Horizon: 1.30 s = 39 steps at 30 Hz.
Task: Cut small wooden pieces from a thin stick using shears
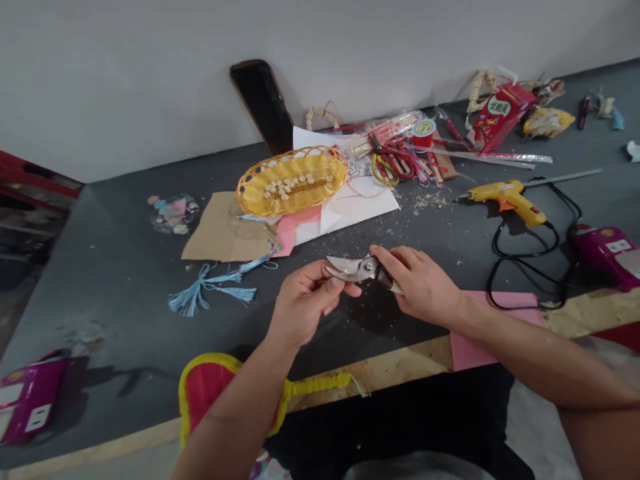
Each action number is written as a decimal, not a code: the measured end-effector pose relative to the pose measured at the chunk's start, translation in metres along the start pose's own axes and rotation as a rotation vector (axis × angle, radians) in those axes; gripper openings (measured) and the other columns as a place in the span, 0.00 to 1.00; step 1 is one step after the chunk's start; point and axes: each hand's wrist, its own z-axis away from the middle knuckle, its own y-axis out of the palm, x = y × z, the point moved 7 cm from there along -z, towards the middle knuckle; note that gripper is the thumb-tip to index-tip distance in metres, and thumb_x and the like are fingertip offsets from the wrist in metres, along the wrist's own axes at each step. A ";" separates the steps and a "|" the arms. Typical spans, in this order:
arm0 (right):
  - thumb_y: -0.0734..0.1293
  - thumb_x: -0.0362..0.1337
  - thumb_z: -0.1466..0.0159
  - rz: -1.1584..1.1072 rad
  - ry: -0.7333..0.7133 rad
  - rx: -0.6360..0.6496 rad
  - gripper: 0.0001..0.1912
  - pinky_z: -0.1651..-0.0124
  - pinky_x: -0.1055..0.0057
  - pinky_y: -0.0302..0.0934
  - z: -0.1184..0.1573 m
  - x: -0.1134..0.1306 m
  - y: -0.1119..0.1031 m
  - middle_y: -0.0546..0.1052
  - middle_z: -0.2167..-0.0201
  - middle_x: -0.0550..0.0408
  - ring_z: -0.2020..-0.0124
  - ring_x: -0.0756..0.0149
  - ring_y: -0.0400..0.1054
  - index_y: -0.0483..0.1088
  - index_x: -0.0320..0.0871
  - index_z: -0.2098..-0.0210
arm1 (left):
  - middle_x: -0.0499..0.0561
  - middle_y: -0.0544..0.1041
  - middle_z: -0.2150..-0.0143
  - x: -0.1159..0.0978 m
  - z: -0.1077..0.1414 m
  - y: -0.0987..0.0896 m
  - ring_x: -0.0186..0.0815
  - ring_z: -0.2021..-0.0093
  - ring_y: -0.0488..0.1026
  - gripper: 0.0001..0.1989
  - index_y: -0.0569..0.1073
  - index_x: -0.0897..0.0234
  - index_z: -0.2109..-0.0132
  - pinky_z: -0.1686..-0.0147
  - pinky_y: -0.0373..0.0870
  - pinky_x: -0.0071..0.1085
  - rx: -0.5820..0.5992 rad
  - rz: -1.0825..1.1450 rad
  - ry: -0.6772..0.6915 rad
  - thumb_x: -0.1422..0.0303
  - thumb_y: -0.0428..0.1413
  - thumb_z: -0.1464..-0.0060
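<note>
My right hand (420, 280) is wrapped round the handles of metal pruning shears (361, 268), whose blades point left and stand a little apart. Close to the blade tips, my left hand (310, 297) is closed in a pinch; what it holds is too small to make out. Small pale crumbs lie scattered on the dark table (130, 267) under and behind the shears. Beyond the hands sits a yellow woven basket (250, 200) with small beige pieces (285, 189) in it. Under my left forearm is a red fan-like piece with a yellow edge (205, 387).
A yellow glue gun (510, 199) with a black cord lies at the right, near pink paper (470, 353). Blue tassels (200, 290) and brown cardboard (220, 230) lie at the left. A phone (263, 103) leans on the wall beside craft supplies and a red drink carton (501, 113).
</note>
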 end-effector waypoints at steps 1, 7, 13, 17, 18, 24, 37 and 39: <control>0.60 0.27 0.41 0.005 0.009 -0.001 0.36 0.52 0.56 0.64 -0.001 -0.001 0.000 0.73 0.50 0.41 0.53 0.53 0.68 0.53 0.38 0.33 | 0.54 0.81 0.73 -0.001 0.000 -0.001 0.24 0.84 0.57 0.13 0.75 0.66 0.67 0.84 0.53 0.24 -0.010 -0.034 0.030 0.60 0.65 0.49; 0.62 0.32 0.37 0.004 0.047 -0.076 0.20 0.53 0.57 0.63 -0.004 -0.004 -0.001 0.74 0.46 0.41 0.52 0.52 0.69 0.64 0.39 0.45 | 0.52 0.82 0.69 -0.009 0.002 -0.009 0.25 0.80 0.65 0.08 0.76 0.65 0.64 0.80 0.62 0.23 -0.115 -0.248 0.199 0.64 0.63 0.45; 0.61 0.27 0.40 0.077 -0.067 -0.037 0.13 0.54 0.58 0.63 -0.002 0.001 -0.002 0.69 0.38 0.42 0.51 0.53 0.68 0.68 0.42 0.56 | 0.53 0.82 0.72 -0.003 0.001 -0.009 0.24 0.85 0.60 0.11 0.74 0.66 0.68 0.85 0.55 0.24 -0.062 -0.102 0.111 0.63 0.63 0.46; 0.61 0.26 0.43 0.098 -0.130 -0.036 0.15 0.54 0.57 0.63 -0.001 0.005 -0.006 0.62 0.33 0.39 0.49 0.51 0.67 0.68 0.40 0.56 | 0.53 0.80 0.76 -0.001 0.001 -0.003 0.22 0.88 0.54 0.13 0.73 0.65 0.70 0.87 0.48 0.23 0.007 0.026 0.015 0.61 0.65 0.49; 0.61 0.25 0.43 0.105 -0.131 -0.039 0.15 0.54 0.57 0.63 -0.001 0.006 -0.006 0.62 0.33 0.39 0.49 0.50 0.67 0.68 0.40 0.56 | 0.53 0.80 0.76 -0.002 0.001 -0.003 0.22 0.88 0.54 0.13 0.73 0.65 0.70 0.87 0.48 0.23 0.009 0.031 0.007 0.61 0.65 0.50; 0.62 0.27 0.41 0.105 -0.095 -0.056 0.15 0.51 0.53 0.63 -0.002 0.006 -0.005 0.62 0.33 0.39 0.47 0.49 0.65 0.67 0.41 0.54 | 0.54 0.81 0.73 0.002 0.002 -0.005 0.22 0.87 0.56 0.12 0.76 0.65 0.66 0.87 0.51 0.24 -0.001 -0.053 0.032 0.60 0.64 0.48; 0.62 0.27 0.40 0.089 -0.096 -0.076 0.15 0.48 0.52 0.62 -0.002 0.007 -0.004 0.63 0.34 0.39 0.45 0.48 0.64 0.66 0.41 0.53 | 0.53 0.82 0.71 0.006 0.003 -0.003 0.22 0.86 0.56 0.12 0.74 0.64 0.66 0.86 0.52 0.23 -0.010 -0.052 0.066 0.60 0.64 0.47; 0.62 0.27 0.40 0.072 -0.097 -0.075 0.15 0.48 0.51 0.62 -0.002 0.006 -0.003 0.64 0.34 0.39 0.46 0.47 0.65 0.66 0.41 0.53 | 0.53 0.81 0.72 0.006 0.003 -0.003 0.22 0.86 0.55 0.12 0.74 0.64 0.66 0.86 0.51 0.23 -0.002 -0.032 0.071 0.59 0.64 0.47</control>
